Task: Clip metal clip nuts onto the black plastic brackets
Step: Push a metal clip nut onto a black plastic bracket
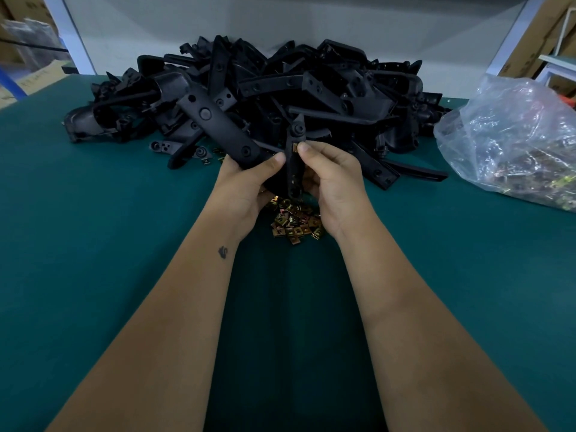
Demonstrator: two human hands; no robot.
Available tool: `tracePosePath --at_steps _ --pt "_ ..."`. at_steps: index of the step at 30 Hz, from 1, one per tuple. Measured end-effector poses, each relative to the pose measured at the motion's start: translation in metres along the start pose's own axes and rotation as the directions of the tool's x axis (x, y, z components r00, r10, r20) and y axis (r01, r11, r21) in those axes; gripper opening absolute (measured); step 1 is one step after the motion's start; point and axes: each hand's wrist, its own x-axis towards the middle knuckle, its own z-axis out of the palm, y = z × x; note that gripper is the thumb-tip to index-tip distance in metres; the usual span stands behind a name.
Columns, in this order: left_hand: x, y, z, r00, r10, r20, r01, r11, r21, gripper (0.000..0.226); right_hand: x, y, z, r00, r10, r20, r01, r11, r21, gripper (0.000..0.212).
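Both hands hold one long black plastic bracket (294,169) above the small gold metal clip nuts (296,222). The left hand (249,185) grips it; the right hand (330,179) pinches a clip nut (294,147) onto it.

Showed two bare forearms with no sleeves, watch or rings in view. Bore a small dark tattoo (223,252) on the left forearm near the wrist, shaped roughly like a swan. Had short, unpainted nails on left hand (246,188) and right hand (335,182).

Green bench (93,213): brackets (280,88), nuts (296,226) (bag (514,145) too).
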Motion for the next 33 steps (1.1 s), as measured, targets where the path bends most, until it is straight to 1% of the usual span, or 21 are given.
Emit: tracePosePath --at_steps 2,3,4,6,8,9,11,12,13,14,19,22,26,28,31,33 --pt "0.003 0.0 -0.001 0.999 -0.018 -0.035 0.015 0.996 -0.086 0.033 0.001 0.0 -0.002 0.999 -0.03 -0.037 0.028 0.998 -0.05 0.013" --pt "0.005 0.001 -0.002 0.997 -0.032 -0.07 0.021 0.989 -0.148 0.033 0.002 0.001 -0.004 0.996 -0.057 -0.066 0.049 0.992 -0.114 0.014" --pt "0.007 0.003 -0.003 0.993 -0.051 -0.106 0.028 0.977 -0.211 0.035 0.003 0.001 -0.006 0.992 -0.091 -0.091 0.07 0.976 -0.207 0.017" --pt "0.01 0.005 -0.006 0.985 -0.079 -0.15 0.029 0.949 -0.314 0.036 0.005 0.004 -0.011 0.985 -0.139 -0.101 0.085 0.904 -0.419 0.019" --pt "0.011 0.005 -0.009 0.984 -0.088 -0.156 0.02 0.921 -0.389 0.035 0.005 0.009 -0.012 0.991 -0.122 -0.047 0.07 0.799 -0.597 0.023" --pt "0.011 0.005 -0.01 0.983 -0.091 -0.159 0.017 0.91 -0.413 0.035 0.006 0.013 -0.013 0.996 -0.092 -0.005 0.063 0.725 -0.686 0.029" --pt "0.012 0.004 -0.01 0.98 -0.101 -0.17 0.018 0.902 -0.431 0.036 0.007 0.018 -0.012 0.997 -0.028 0.073 0.077 0.534 -0.842 0.037" --pt "0.012 0.004 -0.01 0.979 -0.106 -0.175 0.021 0.904 -0.428 0.038 0.007 0.019 -0.011 0.995 -0.009 0.101 0.094 0.455 -0.885 0.039" --pt "0.012 0.004 -0.009 0.978 -0.11 -0.179 0.026 0.908 -0.419 0.04 0.007 0.019 -0.01 0.993 -0.003 0.119 0.11 0.407 -0.907 0.041" --pt "0.011 0.004 -0.009 0.977 -0.114 -0.182 0.03 0.912 -0.408 0.043 0.007 0.019 -0.01 0.992 -0.007 0.127 0.12 0.388 -0.914 0.04" --pt "0.009 0.002 -0.005 0.972 -0.13 -0.198 0.048 0.927 -0.371 0.056 0.005 0.017 -0.01 0.992 -0.055 0.113 0.126 0.423 -0.897 0.029" --pt "0.009 0.003 -0.004 0.974 -0.13 -0.188 0.051 0.927 -0.373 0.047 0.004 0.017 -0.009 0.993 -0.078 0.092 0.119 0.491 -0.863 0.026" --pt "0.008 0.003 -0.003 0.974 -0.115 -0.197 0.037 0.931 -0.363 0.041 0.007 0.018 -0.012 0.99 -0.137 0.022 0.096 0.562 -0.821 0.011" --pt "0.009 0.003 -0.004 0.973 -0.117 -0.199 0.038 0.932 -0.361 0.042 0.009 0.018 -0.013 0.988 -0.15 -0.018 0.083 0.638 -0.766 0.012" --pt "0.009 0.003 -0.004 0.974 -0.114 -0.195 0.042 0.94 -0.339 0.048 0.009 0.016 -0.012 0.983 -0.171 -0.067 0.09 0.767 -0.635 0.01" --pt "0.009 0.002 -0.005 0.974 -0.113 -0.195 0.043 0.942 -0.333 0.049 0.008 0.014 -0.012 0.981 -0.177 -0.082 0.102 0.826 -0.554 0.014"
